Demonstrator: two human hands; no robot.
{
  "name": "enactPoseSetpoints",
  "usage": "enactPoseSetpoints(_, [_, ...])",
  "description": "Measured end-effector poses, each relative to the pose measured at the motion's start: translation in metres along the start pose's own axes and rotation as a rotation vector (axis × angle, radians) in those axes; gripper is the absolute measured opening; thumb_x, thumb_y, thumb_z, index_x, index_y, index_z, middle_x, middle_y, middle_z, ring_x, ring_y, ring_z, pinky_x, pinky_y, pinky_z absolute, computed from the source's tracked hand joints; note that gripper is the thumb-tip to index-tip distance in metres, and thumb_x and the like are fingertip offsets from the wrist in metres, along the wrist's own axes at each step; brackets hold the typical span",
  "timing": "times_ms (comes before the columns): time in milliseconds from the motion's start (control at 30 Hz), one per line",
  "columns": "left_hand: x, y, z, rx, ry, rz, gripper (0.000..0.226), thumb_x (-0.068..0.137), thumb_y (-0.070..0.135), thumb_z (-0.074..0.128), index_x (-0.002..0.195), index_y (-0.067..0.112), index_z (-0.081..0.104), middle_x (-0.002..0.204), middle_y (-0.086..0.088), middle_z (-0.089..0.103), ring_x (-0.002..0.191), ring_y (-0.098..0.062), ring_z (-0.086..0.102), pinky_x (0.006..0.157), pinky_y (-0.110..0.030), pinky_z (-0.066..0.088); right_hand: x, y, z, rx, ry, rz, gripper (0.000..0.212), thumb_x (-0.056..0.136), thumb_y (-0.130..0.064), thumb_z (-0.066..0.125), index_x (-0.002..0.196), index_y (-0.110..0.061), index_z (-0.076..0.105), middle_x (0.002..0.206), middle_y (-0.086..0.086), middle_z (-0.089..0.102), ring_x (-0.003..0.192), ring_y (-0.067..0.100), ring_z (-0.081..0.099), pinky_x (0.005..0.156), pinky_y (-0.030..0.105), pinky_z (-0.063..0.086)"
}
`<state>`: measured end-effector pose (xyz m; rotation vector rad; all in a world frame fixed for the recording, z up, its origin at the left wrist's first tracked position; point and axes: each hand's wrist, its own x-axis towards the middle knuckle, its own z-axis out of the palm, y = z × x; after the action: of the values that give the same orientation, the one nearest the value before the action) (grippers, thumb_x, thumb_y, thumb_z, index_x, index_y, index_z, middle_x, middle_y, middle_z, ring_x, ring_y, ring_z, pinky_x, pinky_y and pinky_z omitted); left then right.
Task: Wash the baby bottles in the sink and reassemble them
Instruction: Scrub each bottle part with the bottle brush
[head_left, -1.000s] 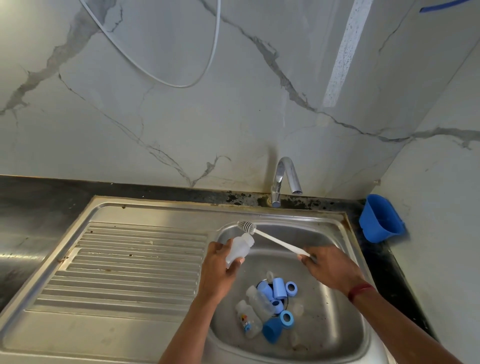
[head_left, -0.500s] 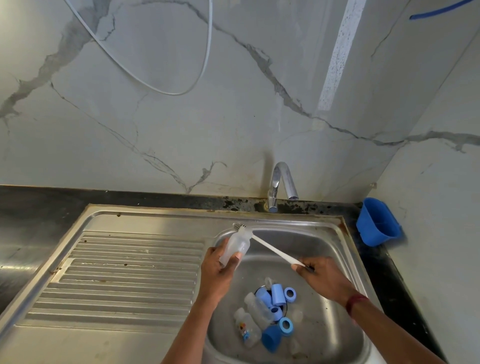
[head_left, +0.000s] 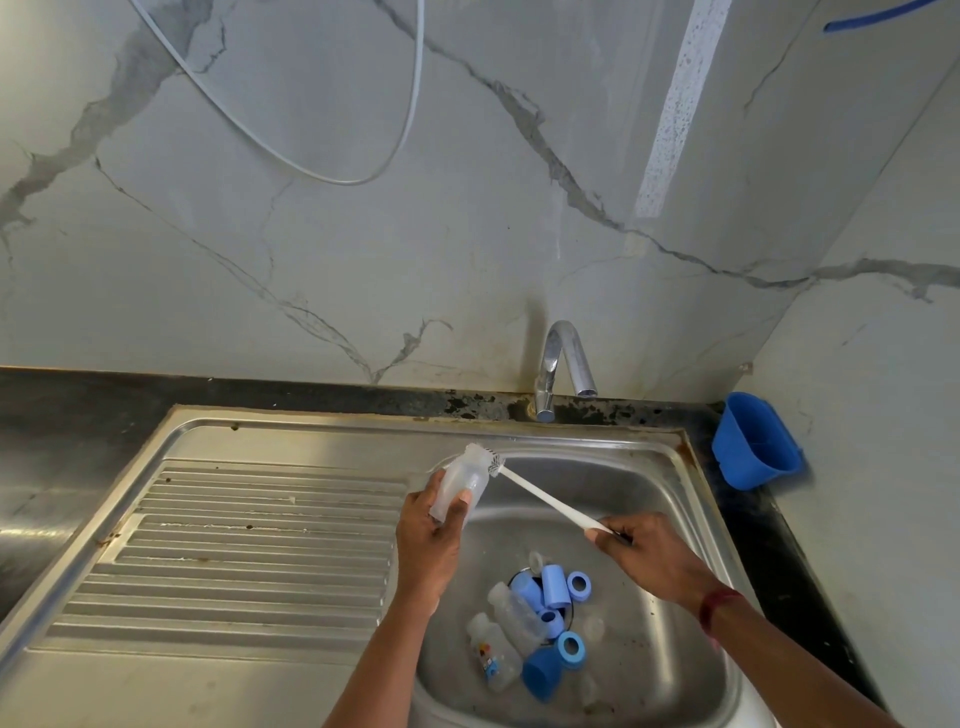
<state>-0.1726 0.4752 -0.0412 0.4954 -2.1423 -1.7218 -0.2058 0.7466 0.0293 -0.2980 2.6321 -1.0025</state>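
Observation:
My left hand (head_left: 428, 538) grips a clear baby bottle (head_left: 461, 483) tilted over the left rim of the steel sink (head_left: 691, 525). My right hand (head_left: 649, 558) holds the white handle of a bottle brush (head_left: 540, 499), whose bristle head sits at the bottle's mouth. On the sink floor around the drain lie two more clear bottles (head_left: 511, 636), several blue caps and collar rings (head_left: 556, 587) and clear teats.
A chrome tap (head_left: 563, 358) rises behind the basin with no water running. The ribbed steel drainboard (head_left: 234, 551) stretches to the left. A blue plastic holder (head_left: 753, 447) hangs on the right wall. Black counter borders the sink.
The brush head has moved from beside the bottle to its mouth. Both hands stayed near the same spot over the basin; the camera shifted slightly.

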Motion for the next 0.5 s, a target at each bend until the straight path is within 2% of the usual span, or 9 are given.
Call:
enactPoseSetpoints(100, [0.003,-0.005,-0.002,-0.060,0.052,-0.053,0.078,0.072,0.076,0.061,0.133,0.029,0.059,0.107,-0.007,0.059,0.093,-0.027,0.066,0.075,-0.045,0.060,-0.001,0.002,0.000,-0.005,-0.020,0.013,0.042,0.096,-0.037,0.058,0.077,0.000,0.060,0.055,-0.004,0.042,0.051,0.007,0.038,0.051,0.018,0.035])
enactPoseSetpoints(300, [0.008,-0.002,0.002,-0.030,-0.049,-0.045,0.074,0.075,0.074,0.061,0.135,0.031,0.057,0.111,-0.007,0.061,0.097,-0.023,0.065,0.076,-0.044,0.061,-0.003,-0.001,0.001,0.031,0.004,0.033,0.041,0.097,-0.031,0.059,0.073,0.002,0.057,0.053,-0.005,0.040,0.049,0.008,0.036,0.049,0.015,0.034])
enactPoseSetpoints(500, [0.000,0.008,0.002,0.074,-0.088,0.045,0.075,0.077,0.073,0.054,0.139,0.031,0.054,0.111,0.001,0.058,0.098,-0.014,0.062,0.075,-0.024,0.056,-0.001,-0.001,0.003,0.000,-0.001,0.031,0.044,0.097,-0.034,0.058,0.068,-0.002,0.051,0.052,-0.007,0.038,0.050,0.008,0.035,0.052,0.022,0.034])
